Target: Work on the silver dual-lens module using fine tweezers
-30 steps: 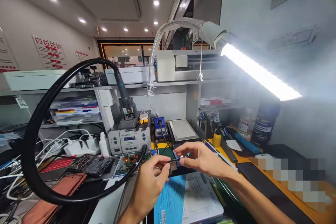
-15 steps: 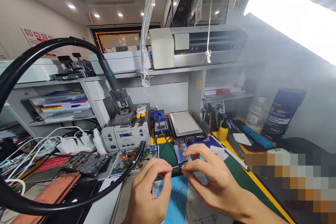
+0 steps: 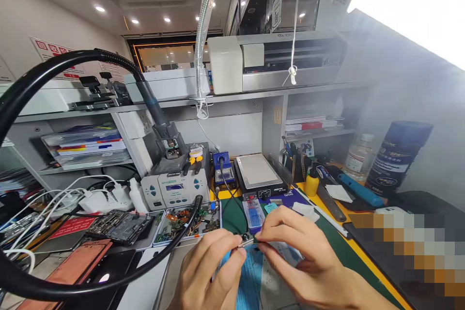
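Observation:
Between my two hands is a small, thin silvery part with a dark round piece on it (image 3: pixel 247 240); its exact kind is too small to make out. My left hand (image 3: pixel 212 271) pinches its left end between thumb and fingertips. At the right end, my right hand (image 3: pixel 305 256) is closed in a pinch, thumb and index finger on it or right against it. Beneath the hands lies a light blue sheet (image 3: pixel 249 283) on the green mat (image 3: pixel 232 213). A clear box with blue contents (image 3: pixel 254 213) is just beyond the fingertips.
A black hose (image 3: pixel 145 267) loops across the left foreground from the hot air station (image 3: pixel 174 191). A tray of small electronic parts (image 3: pixel 165 240) stands left of my hands. Behind are a flat hot plate (image 3: pixel 257 172) and a yellow bottle (image 3: pixel 311 183). Phones (image 3: pixel 87 266) lie at left.
The small part has turned so its silvery side and dark round piece show. My hands have shifted slightly down and right in the view, still close together, and the camera view has moved slightly.

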`<state>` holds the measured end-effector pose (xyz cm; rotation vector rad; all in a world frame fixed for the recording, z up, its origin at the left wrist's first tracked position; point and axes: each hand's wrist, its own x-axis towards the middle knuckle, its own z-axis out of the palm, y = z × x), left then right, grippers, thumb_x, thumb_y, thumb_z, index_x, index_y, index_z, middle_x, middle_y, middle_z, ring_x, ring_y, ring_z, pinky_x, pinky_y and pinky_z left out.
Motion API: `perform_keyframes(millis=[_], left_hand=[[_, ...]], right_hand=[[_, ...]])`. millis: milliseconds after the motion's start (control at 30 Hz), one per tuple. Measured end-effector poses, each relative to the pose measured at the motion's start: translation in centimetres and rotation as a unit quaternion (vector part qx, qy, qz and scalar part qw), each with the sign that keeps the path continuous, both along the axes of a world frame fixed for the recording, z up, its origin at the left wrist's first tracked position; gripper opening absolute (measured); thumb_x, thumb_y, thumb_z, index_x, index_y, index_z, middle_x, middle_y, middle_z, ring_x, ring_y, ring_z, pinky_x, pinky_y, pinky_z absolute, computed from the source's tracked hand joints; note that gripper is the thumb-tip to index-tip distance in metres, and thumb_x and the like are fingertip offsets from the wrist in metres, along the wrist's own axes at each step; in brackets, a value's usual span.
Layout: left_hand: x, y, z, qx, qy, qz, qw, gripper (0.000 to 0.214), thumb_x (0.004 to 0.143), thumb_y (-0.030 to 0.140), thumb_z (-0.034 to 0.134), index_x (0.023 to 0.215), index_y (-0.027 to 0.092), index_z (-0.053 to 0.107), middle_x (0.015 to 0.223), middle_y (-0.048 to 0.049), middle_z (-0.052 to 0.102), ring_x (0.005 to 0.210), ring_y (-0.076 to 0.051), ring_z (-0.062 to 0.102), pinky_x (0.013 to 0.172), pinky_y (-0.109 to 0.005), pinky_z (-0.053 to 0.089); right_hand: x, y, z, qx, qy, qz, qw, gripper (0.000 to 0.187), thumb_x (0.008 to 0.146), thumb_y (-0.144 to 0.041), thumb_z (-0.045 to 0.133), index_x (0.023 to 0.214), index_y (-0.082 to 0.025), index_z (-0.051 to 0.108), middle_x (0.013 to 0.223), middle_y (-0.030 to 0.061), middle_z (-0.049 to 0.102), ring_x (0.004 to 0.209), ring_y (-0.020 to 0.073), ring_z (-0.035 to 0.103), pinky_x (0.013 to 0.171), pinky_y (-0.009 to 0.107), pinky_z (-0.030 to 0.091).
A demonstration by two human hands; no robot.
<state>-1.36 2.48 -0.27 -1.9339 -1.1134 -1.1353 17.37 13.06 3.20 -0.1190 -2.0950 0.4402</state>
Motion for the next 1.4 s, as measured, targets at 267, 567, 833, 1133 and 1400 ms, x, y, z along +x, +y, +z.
perform_keyframes(millis=[267,567,833,1133,1400], left_hand=[[0.1,-0.4,0.1,-0.013,0.061,0.031,0.998,0.028,0.082,0.002,0.065,0.107,0.014,0.066,0.097,-0.0100,0.077,0.102,-0.023,0.069,0.083,-0.034,0.061],[0.5,0.0,-0.3,-0.009,0.030,0.009,0.999,0.033,0.078,-0.005,0.065,0.106,0.013,0.066,0.094,-0.0083,0.075,0.099,-0.022,0.067,0.082,-0.034,0.059],[1.3,0.8,-0.4,-0.025,-0.089,-0.053,0.994,0.036,0.079,-0.012,0.058,0.104,0.013,0.063,0.092,-0.0074,0.069,0.093,-0.019,0.062,0.080,-0.032,0.056],[2.5,0.3,0.3,-0.256,-0.466,-0.055,0.845,0.024,0.089,0.018,0.056,0.110,0.029,0.060,0.094,0.0034,0.067,0.090,-0.012,0.065,0.086,-0.023,0.051],[3.0,0.6,1.5,-0.292,-0.581,-0.091,0.754,0.023,0.079,0.024,0.066,0.101,0.020,0.062,0.082,0.0006,0.067,0.079,-0.015,0.065,0.076,-0.026,0.054]], right_hand=[[0.2,-0.3,-0.6,0.145,-0.006,-0.025,0.989,0.025,0.080,0.000,0.065,0.101,-0.015,0.067,0.084,0.0112,0.067,0.077,0.0218,0.058,0.066,0.037,0.054],[-0.1,-0.2,-0.8,0.226,-0.017,-0.035,0.973,0.022,0.075,0.000,0.069,0.094,-0.010,0.069,0.073,0.0113,0.069,0.071,0.0224,0.055,0.061,0.036,0.054],[-0.8,-0.1,-1.9,0.131,0.010,-0.001,0.991,0.024,0.076,0.004,0.066,0.092,-0.013,0.068,0.074,0.0100,0.068,0.071,0.0201,0.053,0.065,0.034,0.052],[-0.3,-0.4,-0.6,-0.279,-0.093,0.003,0.956,0.012,0.086,-0.015,0.065,0.076,-0.018,0.070,0.075,0.0008,0.070,0.069,0.0135,0.062,0.064,0.023,0.049],[-1.0,0.4,-1.3,-0.500,-0.145,0.053,0.852,0.013,0.079,-0.025,0.067,0.072,-0.014,0.070,0.062,0.0002,0.064,0.058,0.0126,0.052,0.056,0.025,0.042]])
